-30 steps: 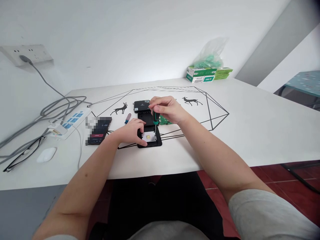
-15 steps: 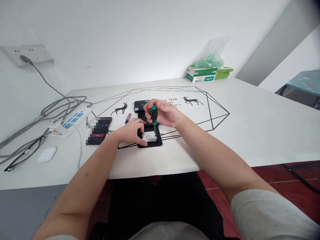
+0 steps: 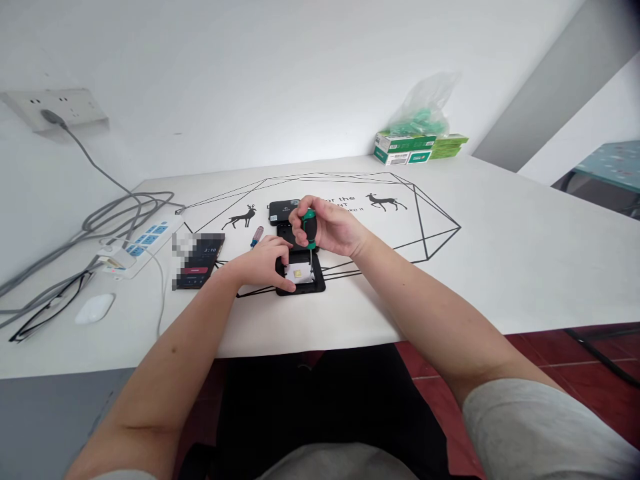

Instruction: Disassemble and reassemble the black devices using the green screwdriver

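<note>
Screwdriver (image 3: 310, 230) with a green handle is standing almost upright in the right hand (image 3: 327, 227), fingers wrapping around the handle, its thin shaft pointing straight down, long axis running top to bottom. The tip is meeting the right rear corner of a pale metal plate (image 3: 299, 273) that is sitting inside a black case (image 3: 301, 276). The case is lying on the white tabletop (image 3: 500, 253), midway between the left and right edges and nearer the front edge than the wall. So the work is lying directly under the right hand, not off to either side. The left hand (image 3: 263, 263) is pressing flat on the left edge of the case, fingers curling over it, thumb lying along the front left corner; it is gripping nothing else. It is touching the case, while the right hand is meeting it only through the tool. A second small screwdriver (image 3: 256, 236) with a blue and red handle is lying just behind the left hand. A phone (image 3: 197, 261) is resting further toward the left edge, a black box (image 3: 281, 211) just behind the hands
</note>
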Demonstrator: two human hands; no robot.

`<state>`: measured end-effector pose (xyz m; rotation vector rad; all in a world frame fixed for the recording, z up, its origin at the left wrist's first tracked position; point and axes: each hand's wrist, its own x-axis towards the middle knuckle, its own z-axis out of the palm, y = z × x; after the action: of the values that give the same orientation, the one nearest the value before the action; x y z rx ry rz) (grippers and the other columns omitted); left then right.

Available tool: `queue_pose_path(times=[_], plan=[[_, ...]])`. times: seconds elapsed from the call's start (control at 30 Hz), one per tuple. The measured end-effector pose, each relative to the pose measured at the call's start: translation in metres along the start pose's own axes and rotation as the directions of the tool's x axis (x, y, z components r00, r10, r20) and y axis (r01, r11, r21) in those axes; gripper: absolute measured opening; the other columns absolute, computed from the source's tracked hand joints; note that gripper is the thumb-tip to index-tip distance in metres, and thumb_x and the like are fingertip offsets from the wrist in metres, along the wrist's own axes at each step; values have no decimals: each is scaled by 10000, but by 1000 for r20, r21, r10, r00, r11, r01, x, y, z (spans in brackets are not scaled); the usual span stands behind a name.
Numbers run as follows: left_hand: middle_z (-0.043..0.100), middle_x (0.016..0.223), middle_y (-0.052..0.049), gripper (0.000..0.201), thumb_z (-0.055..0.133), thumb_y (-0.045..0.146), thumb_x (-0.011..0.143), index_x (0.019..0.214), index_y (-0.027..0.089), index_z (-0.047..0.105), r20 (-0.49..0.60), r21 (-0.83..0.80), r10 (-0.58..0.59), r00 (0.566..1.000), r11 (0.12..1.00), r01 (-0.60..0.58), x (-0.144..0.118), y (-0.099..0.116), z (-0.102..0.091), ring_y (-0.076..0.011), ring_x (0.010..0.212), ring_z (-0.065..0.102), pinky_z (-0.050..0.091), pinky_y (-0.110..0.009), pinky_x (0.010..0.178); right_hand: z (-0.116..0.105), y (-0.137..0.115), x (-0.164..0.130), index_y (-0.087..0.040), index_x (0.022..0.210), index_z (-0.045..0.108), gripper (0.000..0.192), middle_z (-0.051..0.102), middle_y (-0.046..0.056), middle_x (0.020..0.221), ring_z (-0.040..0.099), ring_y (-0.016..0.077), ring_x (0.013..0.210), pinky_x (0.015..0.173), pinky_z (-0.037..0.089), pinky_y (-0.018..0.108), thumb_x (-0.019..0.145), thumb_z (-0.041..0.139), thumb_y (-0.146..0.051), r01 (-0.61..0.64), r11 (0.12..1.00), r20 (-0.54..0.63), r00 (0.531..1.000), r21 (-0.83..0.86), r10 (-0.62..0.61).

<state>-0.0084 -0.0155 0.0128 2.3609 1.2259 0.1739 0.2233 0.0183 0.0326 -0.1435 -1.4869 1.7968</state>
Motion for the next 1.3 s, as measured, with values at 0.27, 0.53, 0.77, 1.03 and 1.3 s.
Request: queue_pose_path(times=[0.27,0.53,0.77,1.03,1.3], plan=[[610,1564,-82,564,953,667,627,886,281,635,7,-27,-18,1000,999,18,-2,3,-1,-406,1608,345,241,-620,1354,-4,2,-1,-217,984,668,402,671,-15,886,666,144,737,673,605,320,856,894,-523,16,1000,-98,995,-5,-16],[628,1533,-76,565,945,671,632,887,280,628,6,-13,-17,1000,1000,17,-2,3,-2,-405,1601,355,187,-612,1376,-4,3,1,-218,976,644,462,680,-22,839,674,143,705,672,603,311,883,855,-618,-25,998,-45,999,61,28],[615,1553,-77,556,940,664,632,885,278,630,4,-22,-17,1000,1000,17,-2,4,-1,-413,1606,343,262,-610,1342,-6,5,0,-213,987,691,461,680,-7,875,673,152,764,702,612,319,830,921,-580,22,1000,-82,996,-19,-24],[606,1564,-83,538,944,634,644,876,272,620,20,-21,-28,999,999,29,-2,7,-3,-414,1609,342,315,-590,1312,-2,4,2,-240,969,586,479,634,-54,811,634,118,672,666,580,289,914,819,-655,11,999,-71,997,34,-9],[606,1567,-90,546,945,644,651,883,276,615,24,0,-31,999,1000,31,-1,7,-3,-412,1618,329,288,-595,1333,-4,6,0,-227,970,638,451,649,-24,862,645,141,771,736,589,315,854,901,-574,43,998,-81,996,-52,-47]])
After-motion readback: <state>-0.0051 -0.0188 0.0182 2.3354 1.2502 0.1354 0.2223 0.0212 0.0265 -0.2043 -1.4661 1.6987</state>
